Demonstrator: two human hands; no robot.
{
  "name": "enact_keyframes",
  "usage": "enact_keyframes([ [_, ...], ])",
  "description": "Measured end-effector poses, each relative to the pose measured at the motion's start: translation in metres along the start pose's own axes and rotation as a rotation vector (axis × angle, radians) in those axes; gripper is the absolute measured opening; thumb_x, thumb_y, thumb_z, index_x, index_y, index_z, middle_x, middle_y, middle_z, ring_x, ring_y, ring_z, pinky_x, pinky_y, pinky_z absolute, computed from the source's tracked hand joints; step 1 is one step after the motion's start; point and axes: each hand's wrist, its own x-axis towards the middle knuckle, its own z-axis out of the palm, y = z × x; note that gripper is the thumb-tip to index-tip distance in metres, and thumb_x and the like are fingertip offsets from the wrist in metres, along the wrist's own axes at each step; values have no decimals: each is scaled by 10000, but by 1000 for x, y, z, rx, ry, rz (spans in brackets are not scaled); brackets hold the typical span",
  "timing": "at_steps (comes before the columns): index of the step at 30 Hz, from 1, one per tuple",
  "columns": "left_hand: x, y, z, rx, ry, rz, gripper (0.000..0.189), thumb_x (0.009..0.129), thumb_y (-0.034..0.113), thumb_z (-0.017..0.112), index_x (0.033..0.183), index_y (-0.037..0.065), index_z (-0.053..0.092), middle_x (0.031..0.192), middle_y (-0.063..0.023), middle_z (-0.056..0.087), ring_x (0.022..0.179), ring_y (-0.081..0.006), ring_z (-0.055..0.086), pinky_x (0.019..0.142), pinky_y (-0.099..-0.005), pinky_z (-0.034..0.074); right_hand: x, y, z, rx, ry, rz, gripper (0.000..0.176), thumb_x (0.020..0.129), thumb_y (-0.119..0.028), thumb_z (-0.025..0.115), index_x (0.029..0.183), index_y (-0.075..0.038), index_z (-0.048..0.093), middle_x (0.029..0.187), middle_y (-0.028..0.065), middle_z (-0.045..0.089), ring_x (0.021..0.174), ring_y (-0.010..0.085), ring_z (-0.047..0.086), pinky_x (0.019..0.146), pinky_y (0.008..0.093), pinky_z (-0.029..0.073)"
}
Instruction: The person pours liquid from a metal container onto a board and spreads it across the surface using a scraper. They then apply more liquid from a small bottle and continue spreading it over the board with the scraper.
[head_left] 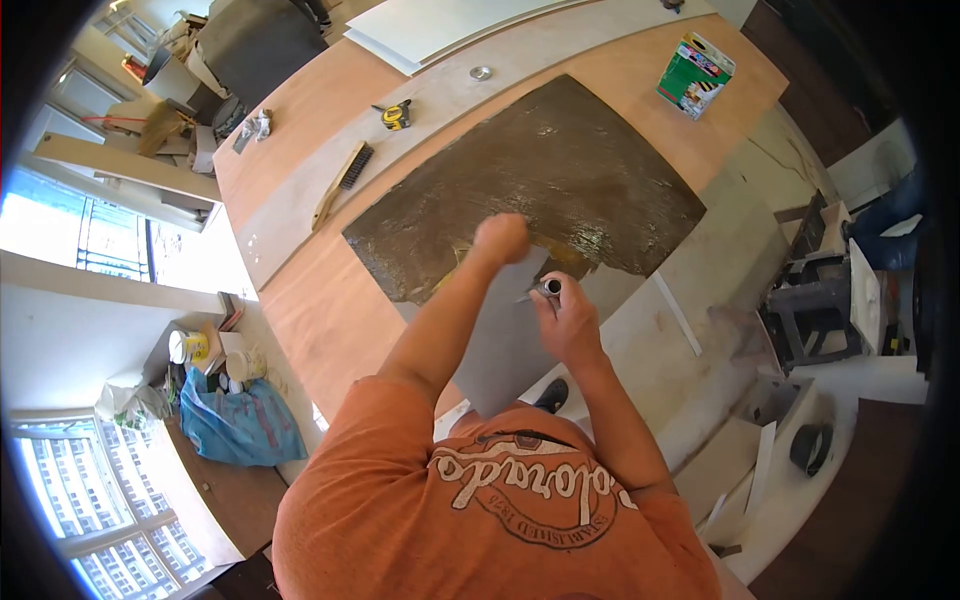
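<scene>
A brown panel (540, 150) with a wet, glossy, streaked coating lies on the table in front of me. A thin grey sheet (500, 340) rises from its near edge and bends down toward my body. My left hand (503, 238) is closed at the upper corner of this sheet, apparently gripping it; the fingertips are hidden. My right hand (570, 325) is wrapped round a tool (551, 288) with a round, dark-ended handle, beside the sheet's right edge. The tool's working end is hard to make out.
Beyond the panel lie a wire brush (343, 185), a yellow tape measure (396, 115) and a small round lid (481, 73). A green-and-white can (695, 75) stands at the back right. White boards (440, 30) lie at the far edge. A blue bag (240, 418) sits at left.
</scene>
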Motion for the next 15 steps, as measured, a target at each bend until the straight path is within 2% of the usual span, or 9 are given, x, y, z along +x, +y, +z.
enact_keyframes([
  [1, -9, 12, -1, 3, -46, 69, 225, 824, 156, 592, 944, 32, 737, 1008, -216, 722, 976, -356, 706, 858, -441, 563, 0, 2, 1, 1, -8, -2, 245, 883, -108, 690, 1073, -15, 566, 923, 185, 625, 850, 408, 623, 727, 454, 505],
  [5, -34, 28, -33, 41, -132, 127, 231, 826, 192, 626, 974, 54, 738, 1031, -199, 724, 1007, -341, 701, 863, -439, 560, -2, 7, 1, -43, 7, -81, 243, 897, -133, 692, 1073, -10, 580, 937, 186, 655, 805, 364, 659, 707, 406, 526],
  [7, -23, 2, -36, 126, -60, 138, 237, 817, 186, 636, 988, 56, 735, 1040, -180, 727, 988, -331, 709, 833, -425, 572, -4, 7, 0, -54, 9, -110, 242, 896, -129, 694, 1074, -10, 581, 938, 186, 656, 800, 362, 660, 705, 400, 526],
  [9, -13, -28, -35, 214, 14, 97, 202, 804, 166, 645, 961, 77, 736, 1006, -122, 737, 991, -300, 705, 852, -442, 544, -7, 0, -2, -34, -21, -69, 247, 891, -118, 690, 1077, -7, 570, 939, 187, 640, 828, 394, 636, 722, 432, 513],
  [12, -17, -85, -24, 285, 159, 272, 157, 801, 148, 642, 923, 108, 733, 937, -75, 731, 989, -271, 691, 880, -468, 483, -4, -2, 1, -4, -29, -63, 252, 886, -115, 690, 1081, -9, 568, 940, 186, 637, 843, 405, 627, 730, 447, 506],
  [15, -36, -106, -22, 431, -1, 255, 151, 801, 143, 635, 920, 139, 728, 906, -56, 716, 987, -258, 674, 888, -466, 430, -4, 2, 2, -7, -31, -46, 256, 885, -120, 693, 1085, -14, 573, 933, 183, 643, 837, 395, 634, 725, 443, 508],
])
